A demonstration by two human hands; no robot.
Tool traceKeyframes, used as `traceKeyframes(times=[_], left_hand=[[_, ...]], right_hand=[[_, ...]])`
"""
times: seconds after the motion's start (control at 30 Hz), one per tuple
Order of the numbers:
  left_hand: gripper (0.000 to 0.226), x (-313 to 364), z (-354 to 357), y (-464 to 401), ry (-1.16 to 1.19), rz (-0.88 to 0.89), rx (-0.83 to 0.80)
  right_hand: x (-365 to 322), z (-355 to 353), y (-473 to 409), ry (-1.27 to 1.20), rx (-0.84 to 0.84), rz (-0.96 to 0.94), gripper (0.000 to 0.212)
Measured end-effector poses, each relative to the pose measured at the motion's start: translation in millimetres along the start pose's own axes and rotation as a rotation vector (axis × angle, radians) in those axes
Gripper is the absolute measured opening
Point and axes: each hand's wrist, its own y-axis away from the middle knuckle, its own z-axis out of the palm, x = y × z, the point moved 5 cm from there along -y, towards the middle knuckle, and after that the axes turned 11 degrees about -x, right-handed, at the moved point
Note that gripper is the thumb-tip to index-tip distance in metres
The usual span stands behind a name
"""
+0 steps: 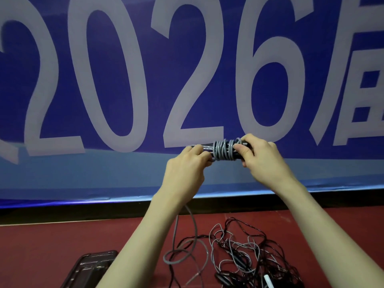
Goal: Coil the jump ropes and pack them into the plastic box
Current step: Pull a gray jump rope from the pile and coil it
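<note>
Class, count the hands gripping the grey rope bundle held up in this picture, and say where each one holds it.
2: the left hand grips the grey rope bundle at its left end, the right hand its right end.

large pale grey numerals "2026" on a deep blue banner [207, 80] hanging behind the floor, a slanted stroke and part of a pale character after them at the right edge cut off and unreadable, no other readable text

grey rope [223, 150], blue banner [128, 84], red floor [62, 242]
</note>
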Motion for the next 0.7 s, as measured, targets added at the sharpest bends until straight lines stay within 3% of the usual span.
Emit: traceKeyframes(times=[0.07, 0.27, 0.37, 0.53, 0.7], left_hand=[[0.015, -4, -1, 1, -0.019, 0.023, 0.004], [0.003, -11, -12, 1, 0.018, 0.092, 0.146], [0.018, -9, -12, 1, -0.029, 0.166, 0.172], [0.026, -1, -11, 2, 0.144, 0.192, 0.109], [0.028, -5, -19, 2, 0.406, 0.186, 0.146]], right_hand=[[-5, -1, 2, 0.034, -0.074, -0.018, 0.02], [-19, -12, 8, -0.003, -0.092, -0.112, 0.016], [-18, -17, 9, -0.01, -0.144, -0.118, 0.017], [-14, -27, 9, -0.062, -0.199, -0.13, 0.016], [-7, -23, 12, -0.123, -0.363, -0.141, 0.016]])
